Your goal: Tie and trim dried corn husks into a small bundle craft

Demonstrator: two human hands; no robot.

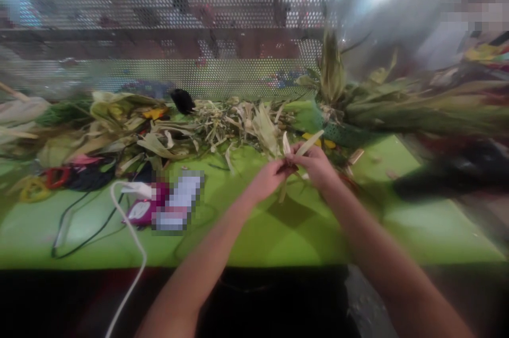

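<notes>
Both hands meet above the green table (254,242), closed around pale strips of dried corn husk (311,141). My left hand (270,176) pinches the piece from the left, where a short whitish end sticks up between the fingers. From the right, my right hand (314,164) grips the same piece, and one strip points up past its knuckles. A narrow tail of husk hangs below the fingers. Where the strips cross, a dark spot shows that is too small to make out. Just behind the hands lies a heap of loose husks (264,128).
A green basket (350,135) with long husks stands at the back right. To the left are a pixelated phone-like object (178,202), a purple box (147,213) with a white cable (137,245), and scissors with orange handles (58,176). A perforated metal panel (178,75) rises behind.
</notes>
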